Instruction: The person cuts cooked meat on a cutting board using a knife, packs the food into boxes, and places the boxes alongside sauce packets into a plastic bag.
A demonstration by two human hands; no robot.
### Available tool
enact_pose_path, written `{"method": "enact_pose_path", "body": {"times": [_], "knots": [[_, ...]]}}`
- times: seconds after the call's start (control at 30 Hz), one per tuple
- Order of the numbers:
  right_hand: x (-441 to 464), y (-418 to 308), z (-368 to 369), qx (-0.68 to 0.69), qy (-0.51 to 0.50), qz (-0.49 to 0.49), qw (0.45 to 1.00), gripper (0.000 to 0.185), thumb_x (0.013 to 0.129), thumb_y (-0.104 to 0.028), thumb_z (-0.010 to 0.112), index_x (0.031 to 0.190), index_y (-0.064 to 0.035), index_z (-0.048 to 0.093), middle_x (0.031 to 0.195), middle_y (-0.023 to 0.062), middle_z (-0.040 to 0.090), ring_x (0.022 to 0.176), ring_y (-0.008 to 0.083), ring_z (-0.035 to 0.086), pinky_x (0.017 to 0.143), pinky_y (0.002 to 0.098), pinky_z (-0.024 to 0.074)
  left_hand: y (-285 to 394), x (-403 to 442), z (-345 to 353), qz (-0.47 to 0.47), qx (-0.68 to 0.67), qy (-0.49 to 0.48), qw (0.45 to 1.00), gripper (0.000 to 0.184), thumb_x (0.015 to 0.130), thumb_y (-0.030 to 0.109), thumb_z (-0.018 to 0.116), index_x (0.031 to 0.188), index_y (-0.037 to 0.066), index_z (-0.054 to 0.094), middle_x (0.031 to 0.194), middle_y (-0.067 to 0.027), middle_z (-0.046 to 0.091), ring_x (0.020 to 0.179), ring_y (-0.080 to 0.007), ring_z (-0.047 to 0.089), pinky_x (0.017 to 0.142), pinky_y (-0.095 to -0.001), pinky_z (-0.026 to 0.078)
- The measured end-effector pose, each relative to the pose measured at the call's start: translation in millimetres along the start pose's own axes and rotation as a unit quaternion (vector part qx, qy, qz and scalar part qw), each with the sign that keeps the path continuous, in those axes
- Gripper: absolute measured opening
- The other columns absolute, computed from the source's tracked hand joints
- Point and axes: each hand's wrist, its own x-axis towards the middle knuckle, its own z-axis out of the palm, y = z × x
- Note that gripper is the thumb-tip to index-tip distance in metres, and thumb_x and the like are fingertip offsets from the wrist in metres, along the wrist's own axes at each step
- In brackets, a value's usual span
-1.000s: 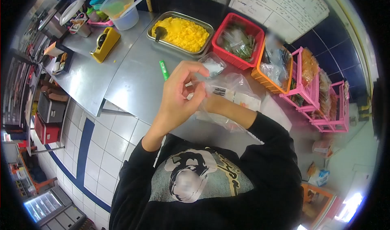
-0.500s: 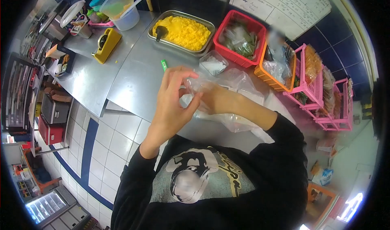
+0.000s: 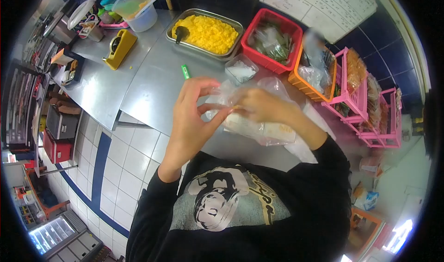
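Observation:
My left hand (image 3: 196, 116) is curled, thumb and fingers closed on the edge of a clear plastic bag (image 3: 223, 92). Against its fingertips is my right hand (image 3: 261, 105), blurred by motion, its fingers bent at the same bag; something thin and yellowish shows between the hands. Under the right hand lies a larger clear bag (image 3: 273, 139) with white packets inside. Just beyond the hands sits a small clear tub (image 3: 241, 69) with white contents. A green marker-like item (image 3: 186, 72) lies past the left fingers.
A steel tray (image 3: 206, 34) of yellow food with a black spoon stands at the back. Right of it are a red basket (image 3: 272, 41), an orange basket (image 3: 312, 72) and pink racks (image 3: 354, 95). A yellow tape dispenser (image 3: 120, 49) and a clear bucket (image 3: 138, 12) stand left.
My right hand has risen and shifted a little right from behind the left hand's fingertips. My left hand has moved slightly left, still pinching the plastic.

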Motion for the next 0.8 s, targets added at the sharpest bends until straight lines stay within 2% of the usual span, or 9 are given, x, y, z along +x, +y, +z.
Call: {"method": "enact_pose_path", "body": {"times": [0.07, 0.2, 0.27, 0.33, 0.43, 0.53, 0.67, 0.73, 0.8], "knots": [[-25.1, 19.6, -2.7, -0.016, 0.095, -0.006, 0.995, 0.026, 0.086, -0.027, 0.059, 0.093, -0.0023, 0.065, 0.091, 0.0191, 0.064, 0.089, 0.0354, 0.060, 0.081, 0.0438, 0.0461, 6.7, 2.4, 3.0, -0.024, -0.033, -0.003, 0.999, 0.049, 0.074, -0.011, 0.068, 0.115, 0.004, 0.048, 0.108, -0.0062, 0.050, 0.087, -0.0119, 0.055, 0.074, -0.0229, 0.052], [-79.2, -0.6, -55.4, -0.209, -0.104, 0.212, 0.949, 0.037, 0.085, -0.038, 0.059, 0.093, -0.0028, 0.065, 0.087, 0.0196, 0.064, 0.084, 0.0373, 0.059, 0.078, 0.0431, 0.0447, 10.5, 8.3, -7.9, -0.027, -0.044, -0.003, 0.999, 0.048, 0.076, -0.016, 0.062, 0.117, 0.003, 0.046, 0.088, -0.0025, 0.052, 0.077, -0.0106, 0.056, 0.073, -0.0235, 0.050], [-104.4, -27.9, -81.8, -0.150, -0.209, 0.312, 0.915, 0.036, 0.082, -0.038, 0.062, 0.088, -0.0033, 0.064, 0.081, 0.0194, 0.061, 0.080, 0.0365, 0.059, 0.075, 0.0434, 0.0443, 4.9, 11.3, -12.4, -0.010, -0.049, -0.001, 0.999, 0.048, 0.076, -0.018, 0.059, 0.117, 0.004, 0.046, 0.083, -0.0012, 0.050, 0.076, -0.0101, 0.055, 0.073, -0.0236, 0.049], [-115.9, -89.6, -118.4, 0.016, -0.225, 0.218, 0.950, 0.031, 0.078, -0.035, 0.067, 0.085, -0.0046, 0.062, 0.075, 0.0170, 0.059, 0.075, 0.0355, 0.058, 0.071, 0.0449, 0.0447, 1.5, 17.1, -15.1, 0.028, -0.064, -0.008, 0.998, 0.050, 0.077, -0.021, 0.052, 0.118, 0.005, 0.043, 0.083, -0.0013, 0.045, 0.080, -0.0106, 0.052, 0.074, -0.0261, 0.048], [-123.7, -120.6, -103.6, 0.015, -0.205, 0.120, 0.971, 0.032, 0.071, -0.019, 0.073, 0.096, -0.0041, 0.061, 0.086, 0.0176, 0.063, 0.081, 0.0361, 0.060, 0.064, 0.0442, 0.0477, 14.1, 28.0, -9.1, 0.115, -0.025, -0.012, 0.993, 0.055, 0.076, -0.021, 0.049, 0.121, 0.007, 0.036, 0.095, -0.0046, 0.043, 0.089, -0.0132, 0.050, 0.077, -0.0285, 0.048], [-96.3, -121.4, -74.3, -0.015, 0.100, 0.094, 0.990, 0.036, 0.071, -0.003, 0.066, 0.104, -0.0040, 0.052, 0.103, 0.0169, 0.059, 0.085, 0.0375, 0.061, 0.065, 0.0433, 0.0485, 8.6, 32.2, 17.0, 0.151, -0.069, -0.128, 0.978, 0.061, 0.074, -0.021, 0.053, 0.122, 0.009, 0.028, 0.106, -0.0079, 0.040, 0.095, -0.0175, 0.049, 0.080, -0.0324, 0.047], [-59.4, -78.3, -36.3, 0.133, 0.286, 0.138, 0.939, 0.042, 0.071, -0.003, 0.065, 0.108, -0.0068, 0.046, 0.096, 0.0169, 0.060, 0.079, 0.0358, 0.062, 0.063, 0.0443, 0.0469, -2.1, 22.4, 50.5, 0.259, -0.035, -0.177, 0.949, 0.072, 0.068, -0.014, 0.069, 0.121, 0.009, 0.026, 0.112, -0.0125, 0.040, 0.100, -0.0221, 0.049, 0.086, -0.0366, 0.046], [-62.4, -78.2, -50.2, 0.104, 0.198, 0.156, 0.962, 0.041, 0.072, -0.004, 0.064, 0.108, -0.0074, 0.046, 0.089, 0.0161, 0.061, 0.076, 0.0359, 0.063, 0.062, 0.0441, 0.0465, -4.4, 16.5, 39.3, 0.318, 0.016, -0.142, 0.937, 0.077, 0.069, 0.002, 0.079, 0.124, 0.008, 0.025, 0.122, -0.0187, 0.039, 0.113, -0.0263, 0.046, 0.092, -0.0380, 0.044], [-65.6, -84.8, -62.3, 0.073, 0.104, 0.177, 0.976, 0.040, 0.072, -0.006, 0.064, 0.108, -0.0079, 0.045, 0.082, 0.0152, 0.061, 0.074, 0.0360, 0.063, 0.062, 0.0440, 0.0461, -19.1, -3.8, 11.0, 0.250, 0.104, -0.119, 0.955, 0.078, 0.072, 0.010, 0.078, 0.127, 0.008, 0.024, 0.123, -0.0201, 0.039, 0.112, -0.0271, 0.047, 0.093, -0.0376, 0.044]]}}
